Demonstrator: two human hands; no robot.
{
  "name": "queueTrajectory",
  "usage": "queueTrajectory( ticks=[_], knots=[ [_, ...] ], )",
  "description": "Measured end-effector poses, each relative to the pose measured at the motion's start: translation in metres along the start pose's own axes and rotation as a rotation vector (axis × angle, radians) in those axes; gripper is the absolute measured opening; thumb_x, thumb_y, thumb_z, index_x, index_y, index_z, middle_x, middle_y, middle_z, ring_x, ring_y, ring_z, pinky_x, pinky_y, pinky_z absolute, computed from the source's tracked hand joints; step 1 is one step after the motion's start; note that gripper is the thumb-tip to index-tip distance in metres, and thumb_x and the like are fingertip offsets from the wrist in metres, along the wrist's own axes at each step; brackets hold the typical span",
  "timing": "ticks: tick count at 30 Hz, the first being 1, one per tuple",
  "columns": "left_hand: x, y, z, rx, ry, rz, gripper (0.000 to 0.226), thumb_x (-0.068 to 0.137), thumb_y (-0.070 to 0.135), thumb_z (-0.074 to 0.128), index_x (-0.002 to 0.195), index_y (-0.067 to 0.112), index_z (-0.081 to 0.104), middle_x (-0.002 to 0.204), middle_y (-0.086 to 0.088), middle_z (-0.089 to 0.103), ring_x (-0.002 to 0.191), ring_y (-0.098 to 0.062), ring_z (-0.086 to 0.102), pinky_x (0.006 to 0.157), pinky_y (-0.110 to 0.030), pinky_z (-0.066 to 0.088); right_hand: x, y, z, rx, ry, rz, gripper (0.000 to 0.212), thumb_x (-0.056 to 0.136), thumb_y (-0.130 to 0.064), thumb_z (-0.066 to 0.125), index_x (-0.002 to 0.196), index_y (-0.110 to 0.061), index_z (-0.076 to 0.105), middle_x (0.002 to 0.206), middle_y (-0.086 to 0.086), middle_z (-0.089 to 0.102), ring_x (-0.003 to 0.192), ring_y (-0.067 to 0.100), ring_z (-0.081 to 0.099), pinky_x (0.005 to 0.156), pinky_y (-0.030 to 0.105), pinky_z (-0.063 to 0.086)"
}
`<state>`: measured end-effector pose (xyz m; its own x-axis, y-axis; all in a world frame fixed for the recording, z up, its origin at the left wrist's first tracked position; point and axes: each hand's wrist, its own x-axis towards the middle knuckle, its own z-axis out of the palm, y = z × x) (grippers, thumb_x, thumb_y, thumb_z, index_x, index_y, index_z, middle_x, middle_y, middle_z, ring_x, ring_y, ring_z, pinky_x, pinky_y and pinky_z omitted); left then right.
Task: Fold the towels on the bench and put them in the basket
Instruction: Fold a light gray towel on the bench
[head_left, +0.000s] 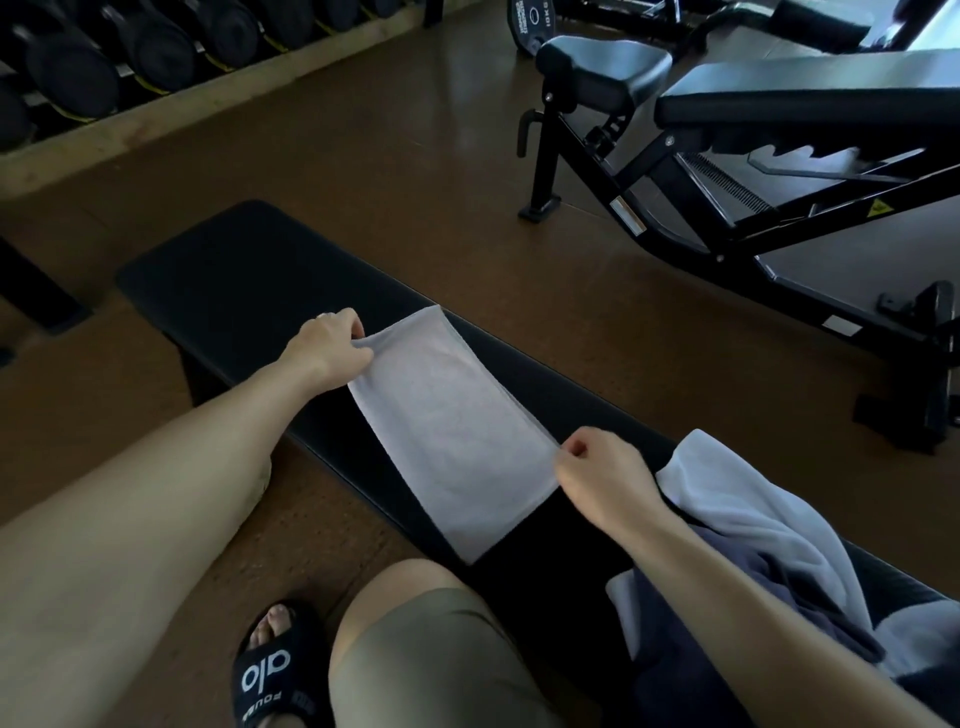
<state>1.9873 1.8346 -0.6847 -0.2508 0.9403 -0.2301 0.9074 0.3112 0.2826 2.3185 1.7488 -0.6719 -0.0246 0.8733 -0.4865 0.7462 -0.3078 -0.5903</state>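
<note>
I see L hand (332, 340) pinching white towel (452, 431) at 10 o'clock, R hand (597, 467) pinching at 4, flat on bench (234, 270).

Single view only — head-worn wide-angle camera, looking forward and steeply down from above the person's own lap. Black bench (249, 270) runs diagonally through frame centre, close to the lens; both forearms enter from the bottom edge, knee (415, 623) and sandalled foot (275, 670) directly below. Upper frame reaches further out — dumbbell rack (130, 47) top left, adjustable bench (779, 119) top right. Edges bend from lens distortion
</note>
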Motion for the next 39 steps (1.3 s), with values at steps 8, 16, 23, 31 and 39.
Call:
queueTrajectory(
  ticks=[8,16,23,31,39],
  knots=[
    [-0.050,-0.047,-0.006,-0.081,-0.089,-0.085,0.011,0.094,0.028,0.056,0.091,0.019,0.060,0.091,-0.006,0.063,0.081,-0.021,0.061,0.066,-0.035,0.049,0.024,-0.019,-0.015,-0.004,0.165,-0.085,0.016,0.102,-0.016,0.051,0.098,-0.018,0.066,0.099,0.005,0.067,0.084,0.022,0.064,0.073,0.039,0.055],
    [-0.061,-0.068,-0.014,-0.144,-0.109,-0.058,0.011,0.095,0.026,0.056,0.098,0.021,0.065,0.100,-0.001,0.065,0.090,-0.019,0.062,0.076,-0.036,0.053,0.045,-0.022,0.006,0.145,0.247,-0.114,0.015,0.103,-0.014,0.055,0.115,-0.017,0.061,0.103,-0.003,0.059,0.083,0.009,0.055,0.063,0.021,0.042],
    [-0.046,-0.061,-0.003,-0.273,-0.012,-0.080,0.030,0.098,0.044,0.062,0.117,0.020,0.062,0.107,0.003,0.061,0.093,-0.013,0.059,0.070,-0.029,0.048,0.052,-0.019,0.006,0.259,0.255,-0.034,0.026,0.098,-0.010,0.061,0.122,-0.019,0.057,0.102,-0.005,0.057,0.083,0.007,0.054,0.061,0.020,0.038],
    [-0.013,-0.028,0.006,-0.237,0.131,-0.024,0.027,0.097,0.045,0.061,0.110,0.021,0.057,0.096,0.003,0.060,0.085,-0.014,0.058,0.072,-0.032,0.048,0.059,-0.021,0.015,0.200,0.329,-0.159,0.023,0.102,-0.009,0.056,0.122,-0.020,0.055,0.098,-0.005,0.060,0.080,0.009,0.059,0.061,0.014,0.041],
    [-0.002,-0.027,0.015,-0.203,0.137,0.020,0.023,0.106,0.036,0.047,0.089,0.021,0.050,0.083,-0.006,0.061,0.071,-0.023,0.059,0.060,-0.039,0.047,0.065,-0.012,0.025,0.207,0.397,-0.151,0.021,0.103,-0.009,0.056,0.123,-0.018,0.054,0.090,-0.009,0.059,0.077,0.009,0.061,0.062,0.014,0.043]
  ],
)
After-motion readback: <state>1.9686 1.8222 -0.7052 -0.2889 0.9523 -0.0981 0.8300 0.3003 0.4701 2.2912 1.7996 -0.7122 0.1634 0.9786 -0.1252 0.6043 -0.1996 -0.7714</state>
